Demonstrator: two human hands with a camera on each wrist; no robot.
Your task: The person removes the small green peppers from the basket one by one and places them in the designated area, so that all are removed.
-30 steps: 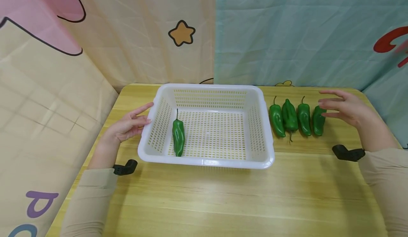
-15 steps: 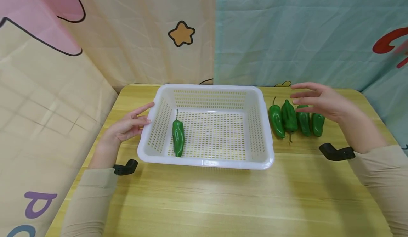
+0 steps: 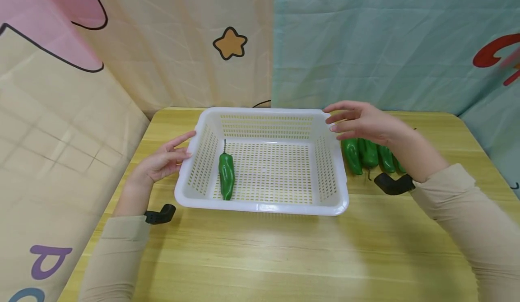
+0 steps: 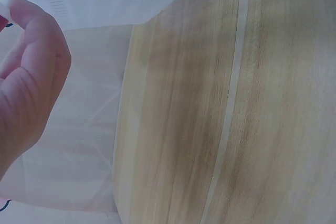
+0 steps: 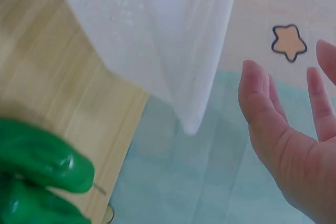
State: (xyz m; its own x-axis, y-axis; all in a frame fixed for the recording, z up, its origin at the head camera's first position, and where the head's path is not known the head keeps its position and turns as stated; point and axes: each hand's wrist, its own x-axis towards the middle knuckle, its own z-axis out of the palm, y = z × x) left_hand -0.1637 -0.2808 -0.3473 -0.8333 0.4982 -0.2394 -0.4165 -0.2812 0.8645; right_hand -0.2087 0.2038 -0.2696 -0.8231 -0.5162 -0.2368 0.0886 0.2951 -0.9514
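A white perforated plastic basket (image 3: pixel 260 208) stands on the wooden table, with a green pepper (image 3: pixel 226 175) lying in its left part, stem pointing away. My left hand (image 3: pixel 162 160) is at the basket's left rim, fingers fairly straight and fingertips touching the edge. In the left wrist view its thumb (image 4: pixel 39 45) meets the rim; the other fingers are mostly out of sight. My right hand (image 3: pixel 365 123) hovers at the far right corner of the basket, fingers spread and holding nothing. In the right wrist view a gap shows between this hand and the basket wall.
Several green peppers (image 3: pixel 367 153) lie side by side just right of the basket, partly covered by the right hand and forearm. Printed curtains (image 3: pixel 345 44) hang behind the table's back edge. A black wrist camera (image 3: pixel 394 184) sticks out below the right wrist.
My right hand has swept left over the row of peppers to the basket's right rim, taking none. My left hand, the basket and the pepper inside have stayed put.
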